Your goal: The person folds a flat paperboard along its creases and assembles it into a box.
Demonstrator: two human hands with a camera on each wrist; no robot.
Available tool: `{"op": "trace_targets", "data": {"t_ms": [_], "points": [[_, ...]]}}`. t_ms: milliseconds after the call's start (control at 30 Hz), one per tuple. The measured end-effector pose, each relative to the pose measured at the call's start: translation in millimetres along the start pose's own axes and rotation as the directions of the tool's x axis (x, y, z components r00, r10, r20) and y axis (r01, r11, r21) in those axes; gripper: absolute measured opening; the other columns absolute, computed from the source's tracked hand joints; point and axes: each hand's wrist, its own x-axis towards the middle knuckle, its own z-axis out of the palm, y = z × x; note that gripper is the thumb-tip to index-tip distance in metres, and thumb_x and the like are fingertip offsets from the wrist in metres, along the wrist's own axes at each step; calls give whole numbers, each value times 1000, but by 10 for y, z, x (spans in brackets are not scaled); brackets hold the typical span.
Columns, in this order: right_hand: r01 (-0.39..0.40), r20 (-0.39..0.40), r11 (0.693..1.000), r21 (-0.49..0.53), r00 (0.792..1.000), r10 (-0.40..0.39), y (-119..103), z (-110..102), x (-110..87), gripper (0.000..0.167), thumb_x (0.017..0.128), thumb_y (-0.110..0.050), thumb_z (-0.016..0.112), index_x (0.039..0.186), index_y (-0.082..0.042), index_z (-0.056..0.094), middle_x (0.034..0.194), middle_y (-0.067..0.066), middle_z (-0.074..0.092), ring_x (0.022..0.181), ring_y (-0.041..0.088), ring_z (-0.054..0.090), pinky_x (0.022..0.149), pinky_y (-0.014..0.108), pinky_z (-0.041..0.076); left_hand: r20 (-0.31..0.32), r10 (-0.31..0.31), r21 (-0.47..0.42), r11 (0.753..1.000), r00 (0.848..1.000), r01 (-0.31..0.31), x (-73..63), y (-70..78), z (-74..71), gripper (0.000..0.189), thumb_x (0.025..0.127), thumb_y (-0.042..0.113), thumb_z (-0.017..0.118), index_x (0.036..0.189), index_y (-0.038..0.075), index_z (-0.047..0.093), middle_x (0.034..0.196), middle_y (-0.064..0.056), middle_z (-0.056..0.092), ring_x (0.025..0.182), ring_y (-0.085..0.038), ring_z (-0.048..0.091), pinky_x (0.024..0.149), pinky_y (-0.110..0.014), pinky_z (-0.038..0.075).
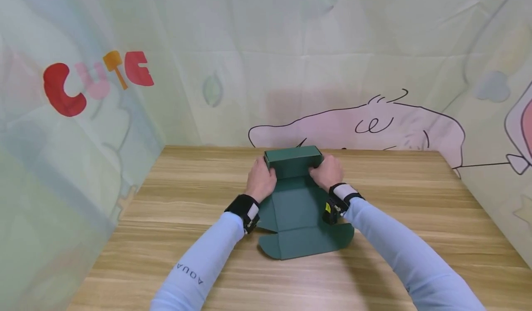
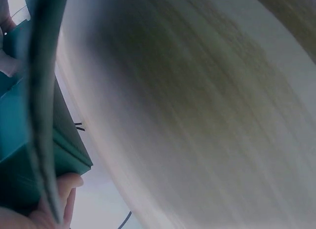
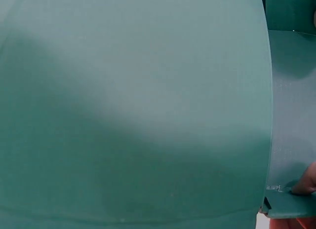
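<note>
A green cardboard box (image 1: 297, 205), partly folded, lies on the wooden table, its far end raised into a narrow boxed shape. At the left corner of that end, my left hand (image 1: 261, 180) grips the wall, thumb on the inner side. My right hand (image 1: 328, 172) holds the opposite corner the same way. The lid panel with rounded flaps spreads flat toward me. In the left wrist view, fingers (image 2: 66, 187) press the box corner, partly behind a blurred flap. A large green side flap (image 3: 148, 91) fills most of the right wrist view, with a thumb (image 3: 307, 179) at its right edge.
The wood-grain table (image 1: 199, 177) extends on both sides of the box. Behind it hangs a printed cloth backdrop (image 1: 249, 48) that meets the table's far edge, close beyond the box. More printed cloth stands along the left and right sides.
</note>
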Motion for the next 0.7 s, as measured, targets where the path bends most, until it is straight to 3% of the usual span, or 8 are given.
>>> {"op": "trace_targets", "data": {"t_ms": [200,433,700], "points": [[0,-24,1000,-13,1000,0,-12,20,10,20,87,-17,72,82,1,66,85,22,71,75,32,67,57,37,50,-8,5,-10,1000,1000,-5,-7,-17,23,43,104,15,46,142,-5,40,135,-24,56,122,-39,60,103,-51,51],[19,-71,1000,-23,997,-21,-4,43,34,28,86,-17,72,68,-5,55,67,12,59,66,26,57,52,28,35,0,-1,-14,1000,1000,1,-17,-11,32,44,104,15,47,142,-4,39,134,-24,56,121,-39,60,102,-50,51],[18,-99,999,-31,995,-21,-5,34,30,33,86,-18,71,63,-8,49,61,7,51,61,24,54,48,28,32,-9,11,-6,1000,1000,-11,-33,17,34,42,103,15,47,140,-4,41,131,-24,57,117,-39,62,98,-51,53]]}}
